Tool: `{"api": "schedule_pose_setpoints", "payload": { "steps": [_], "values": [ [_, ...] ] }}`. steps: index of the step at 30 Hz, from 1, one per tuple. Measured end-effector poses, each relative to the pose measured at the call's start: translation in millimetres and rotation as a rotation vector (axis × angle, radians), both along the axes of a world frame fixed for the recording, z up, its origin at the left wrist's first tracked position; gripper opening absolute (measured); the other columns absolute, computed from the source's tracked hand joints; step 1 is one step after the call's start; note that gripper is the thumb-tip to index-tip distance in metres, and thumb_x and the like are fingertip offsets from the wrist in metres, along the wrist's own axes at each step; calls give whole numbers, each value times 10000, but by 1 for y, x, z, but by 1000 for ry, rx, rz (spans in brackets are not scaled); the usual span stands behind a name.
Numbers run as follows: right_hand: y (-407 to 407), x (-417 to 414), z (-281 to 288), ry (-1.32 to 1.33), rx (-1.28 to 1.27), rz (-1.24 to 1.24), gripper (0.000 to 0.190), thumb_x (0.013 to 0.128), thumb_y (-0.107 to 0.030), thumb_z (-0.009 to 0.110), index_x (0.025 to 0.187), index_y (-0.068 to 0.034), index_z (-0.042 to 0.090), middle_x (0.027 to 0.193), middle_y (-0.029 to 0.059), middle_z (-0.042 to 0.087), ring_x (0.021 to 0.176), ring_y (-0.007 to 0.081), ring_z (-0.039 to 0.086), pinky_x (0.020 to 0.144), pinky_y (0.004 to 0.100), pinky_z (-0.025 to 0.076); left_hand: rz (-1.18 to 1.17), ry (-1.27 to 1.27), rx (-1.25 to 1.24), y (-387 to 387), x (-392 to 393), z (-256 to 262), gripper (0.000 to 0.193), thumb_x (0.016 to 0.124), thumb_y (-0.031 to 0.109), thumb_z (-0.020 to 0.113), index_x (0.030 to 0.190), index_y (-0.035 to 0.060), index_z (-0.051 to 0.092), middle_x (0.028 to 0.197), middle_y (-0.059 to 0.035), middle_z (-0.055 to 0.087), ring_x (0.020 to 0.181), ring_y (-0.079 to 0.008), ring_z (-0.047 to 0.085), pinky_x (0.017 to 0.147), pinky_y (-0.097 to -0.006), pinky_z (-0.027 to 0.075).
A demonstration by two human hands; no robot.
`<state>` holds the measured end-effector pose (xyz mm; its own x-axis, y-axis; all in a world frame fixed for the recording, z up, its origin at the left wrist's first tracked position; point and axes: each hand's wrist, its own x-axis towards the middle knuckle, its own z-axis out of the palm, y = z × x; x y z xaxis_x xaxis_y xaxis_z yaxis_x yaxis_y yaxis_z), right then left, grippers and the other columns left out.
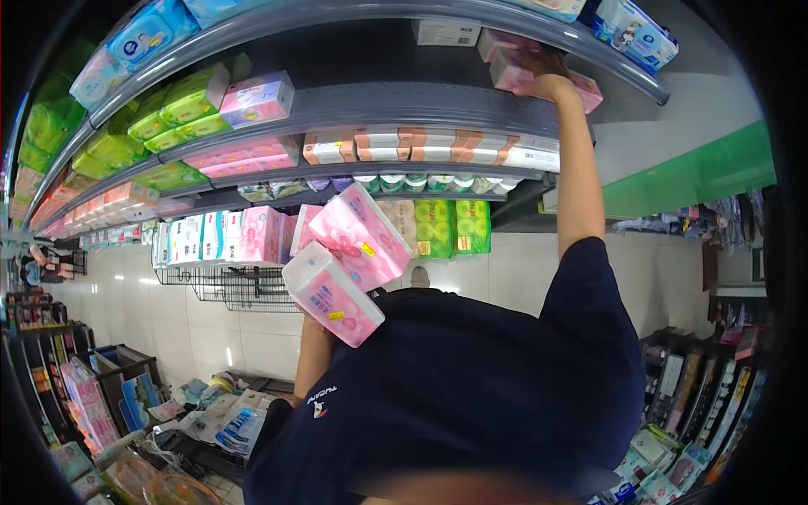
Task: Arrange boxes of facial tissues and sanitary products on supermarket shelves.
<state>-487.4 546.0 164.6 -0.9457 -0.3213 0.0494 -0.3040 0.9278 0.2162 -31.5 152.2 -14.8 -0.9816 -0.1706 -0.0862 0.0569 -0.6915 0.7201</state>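
Observation:
My left hand (310, 314) is held low before my body, mostly hidden behind the pink-and-white tissue packs it supports. One pack (334, 297) lies tilted in front, and a larger-looking pack (363, 237) leans behind it; both bear yellow price stickers. High at the right end of the upper shelf (404, 101), my right hand (546, 66) reaches in among pink tissue packs (511, 71). Its palm and fingers lie against them, in shadow under the shelf above, so whether it grips one is unclear. Another pink pack (586, 91) sits to the right of my wrist.
A white box (447, 33) stands beside the pink packs. Green tissue packs (196, 95) fill the shelf's left part. Orange-and-white packs (382, 145) line the shelf below. A black wire rack (243, 287) juts out at floor level under more packs. Goods lie on a display (221, 416) behind me.

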Motion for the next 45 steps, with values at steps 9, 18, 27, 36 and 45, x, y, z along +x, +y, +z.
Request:
{"api": "schedule_pose_setpoints", "payload": {
  "steps": [9,18,27,36,45],
  "values": [
    [-2,6,-5,4,-264,235,960,661,-392,908,1487,-150,481,1571,201,419,1468,413,368,1217,482,340,29,-4,17,-8,46,-24,947,831,629,777,1498,42,451,1383,-122,622,1242,-283,629,1043,-465,539],
    [98,36,56,-168,-240,104,1014,600,-477,885,1494,-130,554,1546,218,491,1443,382,425,1203,397,336,34,-26,28,-12,44,-44,928,843,629,762,1495,43,457,1380,-124,625,1237,-286,631,1040,-465,540],
    [86,27,105,-475,159,0,1051,566,-443,890,1482,-69,532,1513,234,508,1320,358,551,1119,413,427,129,-77,20,-8,69,-61,910,855,630,748,1491,45,463,1376,-126,627,1232,-289,633,1038,-465,541],
    [110,-52,73,-724,-88,258,922,768,-476,833,1487,-10,494,1359,156,605,1069,226,623,937,346,493,355,-113,19,-17,31,-75,893,867,630,733,1488,46,469,1373,-128,630,1228,-291,635,1036,-466,542],
    [149,-109,51,-850,-237,181,853,805,-472,826,1451,0,532,1293,133,644,1038,215,633,901,343,501,458,-126,65,-26,57,-100,875,880,631,718,1485,47,475,1369,-130,633,1223,-294,637,1034,-466,543]
  ]
}}
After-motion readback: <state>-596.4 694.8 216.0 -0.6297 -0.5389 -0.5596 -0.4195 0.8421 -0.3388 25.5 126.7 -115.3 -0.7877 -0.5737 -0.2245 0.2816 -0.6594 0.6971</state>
